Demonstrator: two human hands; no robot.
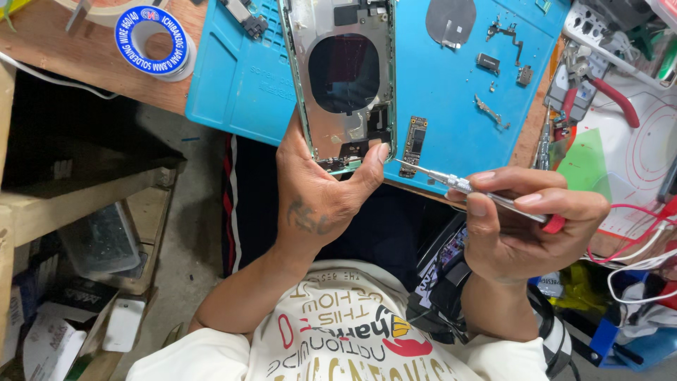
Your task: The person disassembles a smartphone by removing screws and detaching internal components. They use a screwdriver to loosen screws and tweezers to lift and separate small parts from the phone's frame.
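My left hand (321,194) grips the near end of an opened phone back housing (345,77), a silver frame with a dark round patch in its middle, thumb pressed on its lower edge. The housing lies over a blue work mat (451,106). My right hand (525,219) holds a thin silver screwdriver (458,185) with a red end. Its tip points left toward a small dark circuit board (414,146) lying on the mat just right of the housing.
Small metal brackets and parts (493,63) lie scattered on the mat's right half. A blue-labelled spool of solder wire (154,39) sits on the wooden bench at left. Red-handled pliers (606,95), a green mat and red wires crowd the right side. Shelves with boxes stand lower left.
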